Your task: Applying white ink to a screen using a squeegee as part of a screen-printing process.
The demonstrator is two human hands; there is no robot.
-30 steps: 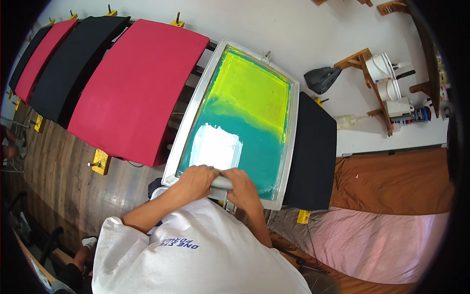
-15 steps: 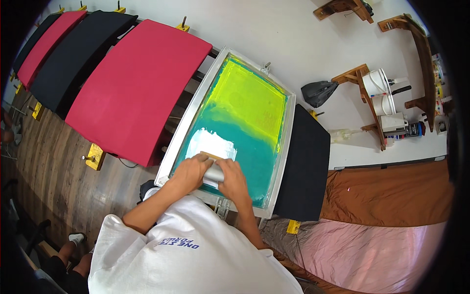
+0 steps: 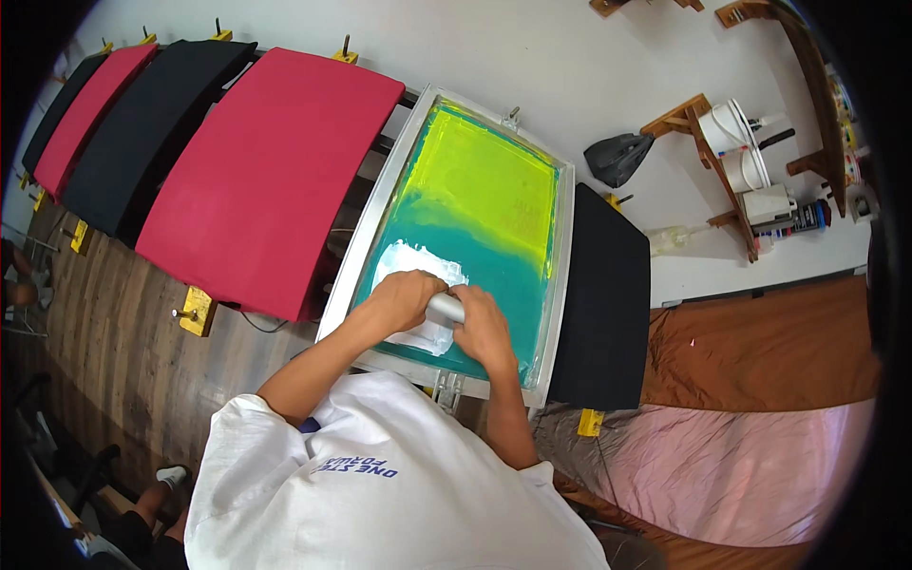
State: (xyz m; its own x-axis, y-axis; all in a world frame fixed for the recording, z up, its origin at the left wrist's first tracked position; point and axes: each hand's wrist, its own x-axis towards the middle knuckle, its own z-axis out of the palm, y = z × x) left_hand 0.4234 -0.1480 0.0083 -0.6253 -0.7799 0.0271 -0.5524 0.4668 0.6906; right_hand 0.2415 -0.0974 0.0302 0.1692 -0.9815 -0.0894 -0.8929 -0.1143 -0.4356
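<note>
Both hands, left (image 3: 404,296) and right (image 3: 480,328), grip the squeegee (image 3: 445,309), lying crosswise at the screen's (image 3: 494,204) near end over white ink (image 3: 404,261).

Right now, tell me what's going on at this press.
A person in a white T-shirt grips a grey squeegee handle with the left hand and right hand, pressing it on a metal-framed printing screen with yellow and teal mesh, over a white ink patch. Red platens and black platens flank the screen.
</note>
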